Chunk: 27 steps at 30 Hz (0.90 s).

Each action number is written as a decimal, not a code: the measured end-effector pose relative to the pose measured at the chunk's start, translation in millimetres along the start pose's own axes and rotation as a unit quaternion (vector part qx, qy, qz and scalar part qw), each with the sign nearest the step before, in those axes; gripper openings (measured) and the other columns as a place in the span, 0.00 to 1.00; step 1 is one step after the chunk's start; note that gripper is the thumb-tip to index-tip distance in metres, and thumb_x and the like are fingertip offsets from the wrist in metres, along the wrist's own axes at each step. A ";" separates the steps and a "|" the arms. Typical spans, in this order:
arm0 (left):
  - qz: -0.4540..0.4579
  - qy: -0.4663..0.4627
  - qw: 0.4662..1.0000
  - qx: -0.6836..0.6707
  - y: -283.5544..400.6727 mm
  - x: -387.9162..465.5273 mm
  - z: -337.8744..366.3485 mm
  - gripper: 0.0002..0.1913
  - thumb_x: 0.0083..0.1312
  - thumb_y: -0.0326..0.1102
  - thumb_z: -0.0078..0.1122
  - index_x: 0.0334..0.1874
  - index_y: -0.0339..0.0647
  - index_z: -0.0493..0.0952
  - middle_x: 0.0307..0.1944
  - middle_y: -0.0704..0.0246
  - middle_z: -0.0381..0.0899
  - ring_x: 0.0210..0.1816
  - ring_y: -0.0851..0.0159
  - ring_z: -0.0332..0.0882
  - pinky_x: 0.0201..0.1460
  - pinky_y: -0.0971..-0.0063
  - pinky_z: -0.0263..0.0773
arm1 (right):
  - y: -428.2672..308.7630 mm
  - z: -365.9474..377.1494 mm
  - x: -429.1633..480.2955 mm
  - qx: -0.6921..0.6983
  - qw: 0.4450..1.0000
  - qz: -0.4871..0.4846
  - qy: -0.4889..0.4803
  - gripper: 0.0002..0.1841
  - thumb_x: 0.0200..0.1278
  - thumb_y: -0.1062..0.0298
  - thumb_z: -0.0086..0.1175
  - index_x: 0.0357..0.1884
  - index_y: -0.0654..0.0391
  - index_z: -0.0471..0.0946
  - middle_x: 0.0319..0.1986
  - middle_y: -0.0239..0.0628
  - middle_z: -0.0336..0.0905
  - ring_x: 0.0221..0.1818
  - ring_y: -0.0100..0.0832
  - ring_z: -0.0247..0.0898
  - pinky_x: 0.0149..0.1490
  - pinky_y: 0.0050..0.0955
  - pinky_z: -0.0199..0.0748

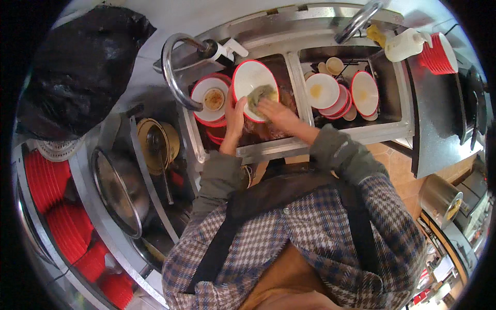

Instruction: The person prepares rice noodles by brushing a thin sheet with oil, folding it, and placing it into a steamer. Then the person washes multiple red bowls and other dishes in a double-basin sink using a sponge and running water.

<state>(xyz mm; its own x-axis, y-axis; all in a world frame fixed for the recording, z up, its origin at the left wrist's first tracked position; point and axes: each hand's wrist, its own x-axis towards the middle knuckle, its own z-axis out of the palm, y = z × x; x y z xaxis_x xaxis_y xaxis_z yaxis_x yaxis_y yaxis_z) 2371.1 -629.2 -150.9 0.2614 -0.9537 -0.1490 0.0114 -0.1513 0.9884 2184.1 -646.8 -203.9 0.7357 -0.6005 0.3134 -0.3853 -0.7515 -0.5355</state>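
My left hand (235,116) grips the near left rim of a white bowl with a red rim (252,75), tilted over the left sink basin (286,77). With my right hand (277,112) I press a greenish-grey scrubbing pad (259,99) against the bowl's inner wall; that hand is slightly blurred. Left of the bowl, a small brown-stained dish (214,99) sits inside another red-rimmed bowl (199,93) on a stack. Brownish water partly shows beneath my hands. The fingertips of my left hand are hidden behind the bowl.
A chrome faucet (167,66) arches over the left basin. The right basin (391,110) holds red-rimmed bowls (322,92) and small cups (334,66). A pump bottle (405,44) and stacked bowls (440,54) stand at right. Pots (120,190) and red dish stacks (68,228) fill shelves at left.
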 end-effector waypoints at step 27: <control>0.078 0.046 0.992 0.090 31.1 -30.0 40.3 0.39 0.55 0.29 0.66 0.71 0.41 0.61 0.67 0.60 0.63 0.67 0.58 0.62 0.68 0.63 0.60 | 27.5 1.1 66.2 0.138 0.901 0.355 0.208 0.23 0.55 0.74 0.60 0.53 0.58 0.66 0.49 0.51 0.67 0.52 0.54 0.67 0.56 0.47 0.69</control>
<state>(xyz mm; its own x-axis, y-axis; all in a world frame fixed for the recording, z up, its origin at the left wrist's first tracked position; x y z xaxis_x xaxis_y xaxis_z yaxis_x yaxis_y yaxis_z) 2324.7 -615.7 -116.8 0.3340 -0.9424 0.0173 -0.2068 -0.0553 0.9768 2222.8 -706.9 -198.8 0.0630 -0.9967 0.0508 -0.4818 -0.0750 -0.8730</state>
